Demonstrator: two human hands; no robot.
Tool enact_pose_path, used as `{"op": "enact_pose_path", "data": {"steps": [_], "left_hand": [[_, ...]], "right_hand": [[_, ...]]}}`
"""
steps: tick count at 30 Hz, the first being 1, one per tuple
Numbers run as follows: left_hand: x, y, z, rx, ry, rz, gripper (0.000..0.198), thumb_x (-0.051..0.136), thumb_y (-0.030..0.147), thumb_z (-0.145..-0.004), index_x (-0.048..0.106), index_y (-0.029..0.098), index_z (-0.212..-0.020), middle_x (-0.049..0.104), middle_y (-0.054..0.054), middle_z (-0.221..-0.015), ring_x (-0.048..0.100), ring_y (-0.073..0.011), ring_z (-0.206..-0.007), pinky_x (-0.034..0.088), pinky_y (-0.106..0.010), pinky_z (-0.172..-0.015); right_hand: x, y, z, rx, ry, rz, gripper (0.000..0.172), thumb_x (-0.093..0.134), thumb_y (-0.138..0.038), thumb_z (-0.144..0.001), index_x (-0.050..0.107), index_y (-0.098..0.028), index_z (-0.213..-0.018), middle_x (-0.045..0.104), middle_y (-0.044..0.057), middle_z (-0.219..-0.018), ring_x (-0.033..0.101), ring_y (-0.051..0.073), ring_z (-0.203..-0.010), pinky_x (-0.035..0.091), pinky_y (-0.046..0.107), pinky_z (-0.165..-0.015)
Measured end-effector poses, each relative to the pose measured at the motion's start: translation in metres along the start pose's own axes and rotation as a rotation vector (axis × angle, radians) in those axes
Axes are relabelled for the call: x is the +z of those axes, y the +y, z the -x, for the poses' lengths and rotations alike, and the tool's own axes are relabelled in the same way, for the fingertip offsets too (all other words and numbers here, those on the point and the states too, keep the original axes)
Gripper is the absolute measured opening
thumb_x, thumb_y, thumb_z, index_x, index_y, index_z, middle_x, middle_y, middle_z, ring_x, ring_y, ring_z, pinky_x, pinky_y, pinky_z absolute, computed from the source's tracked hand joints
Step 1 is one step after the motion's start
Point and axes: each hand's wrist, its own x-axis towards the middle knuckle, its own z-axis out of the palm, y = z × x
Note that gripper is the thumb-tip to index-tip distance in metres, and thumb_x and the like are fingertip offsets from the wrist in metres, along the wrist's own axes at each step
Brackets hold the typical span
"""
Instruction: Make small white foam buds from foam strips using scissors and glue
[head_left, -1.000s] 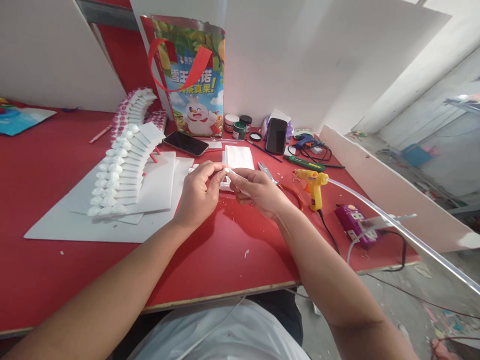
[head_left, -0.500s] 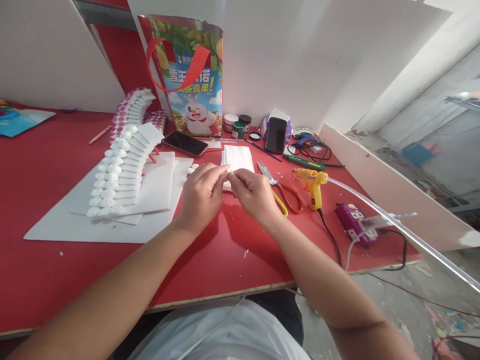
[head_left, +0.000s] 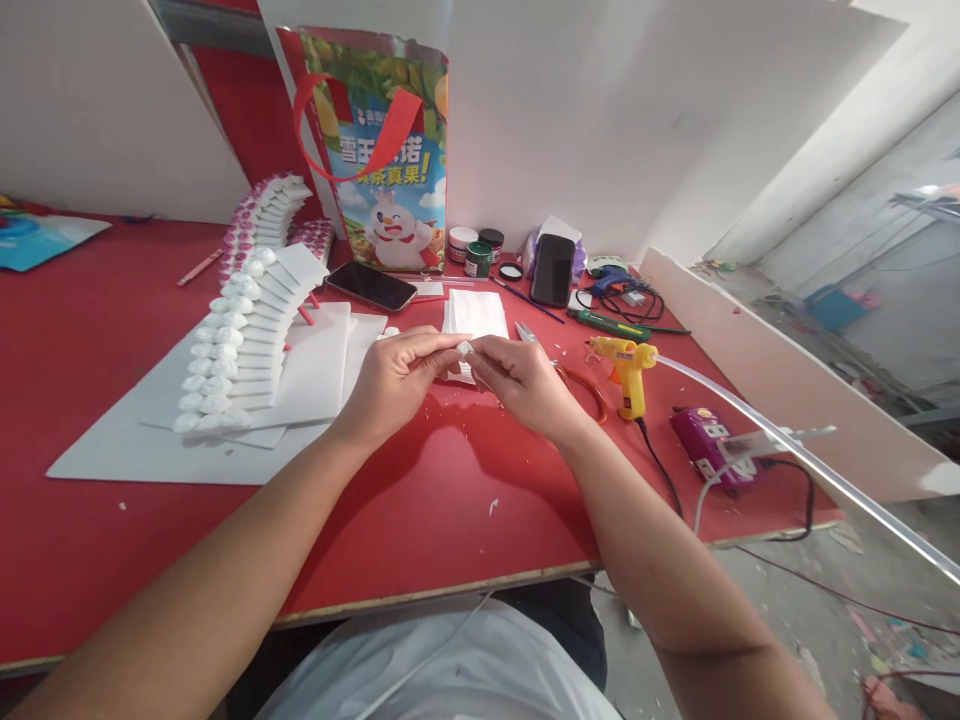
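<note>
Between the fingertips of both hands is a small white piece (head_left: 465, 349), perhaps rolled paper; its exact kind is too small to tell. My left hand (head_left: 401, 380) pinches it from the left, thumb and fingers together. My right hand (head_left: 517, 378) pinches it from the right. Just behind the fingers lies a stack of white paper sheets (head_left: 477, 312), partly covered by the hands. A few small white rolled pieces (head_left: 388, 333) show behind my left hand. To the left stands a curved white foam-board piece (head_left: 255, 335) edged with white paper rosettes.
Scissors (head_left: 585, 392), partly hidden, and a yellow glue gun (head_left: 630, 375) lie to the right, with a purple power strip (head_left: 712, 450) beyond. Paint jars (head_left: 478, 258), a phone (head_left: 371, 287) and a gift bag (head_left: 397, 150) are at the back. White boards (head_left: 187, 465) lie left.
Both hands have shifted slightly right, and the right hand now covers more of the scissors. The small white piece shows more between the fingertips.
</note>
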Motion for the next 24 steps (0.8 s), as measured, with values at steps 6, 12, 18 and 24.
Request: {"op": "enact_pose_path", "data": {"steps": [6,12,18,24], "left_hand": [[0.006,-0.001,0.005,0.127,0.028,-0.173,0.021,0.056,0.021,-0.1,0.077,0.019,-0.1,0.069,-0.003,-0.08,0.063,-0.0157,-0.073,0.049,-0.027,-0.071],[0.01,0.0,0.004,0.041,0.049,-0.171,0.019,0.053,0.029,-0.102,0.069,0.019,-0.099,0.068,-0.006,-0.093,0.065,-0.0193,-0.087,0.051,-0.03,-0.079],[0.007,-0.004,0.003,-0.029,-0.01,-0.158,0.02,0.051,0.034,-0.102,0.065,0.02,-0.103,0.071,-0.006,-0.099,0.067,-0.0194,-0.089,0.052,-0.03,-0.081],[0.007,-0.002,0.003,-0.083,-0.037,-0.094,0.023,0.052,0.037,-0.101,0.067,0.019,-0.103,0.075,-0.006,-0.093,0.069,-0.0194,-0.083,0.054,-0.03,-0.077]], "right_hand": [[0.007,-0.002,0.001,0.044,0.064,0.044,0.034,0.049,-0.035,-0.102,0.052,-0.019,-0.072,0.048,-0.003,-0.064,0.039,0.01,-0.062,0.032,0.026,-0.062],[0.009,-0.005,-0.005,0.208,0.082,-0.127,0.042,0.051,-0.044,-0.102,0.054,-0.018,-0.069,0.056,0.0,-0.063,0.047,0.011,-0.057,0.038,0.025,-0.058],[-0.004,0.001,-0.011,0.634,-0.102,-0.846,0.046,0.04,-0.05,-0.107,0.065,-0.013,-0.102,0.072,0.01,-0.078,0.067,0.019,-0.064,0.055,0.031,-0.06],[0.0,0.003,-0.008,0.513,-0.121,-0.888,0.028,0.072,-0.042,-0.092,0.067,-0.015,-0.084,0.06,-0.001,-0.072,0.045,0.008,-0.054,0.045,0.023,-0.053]]}}
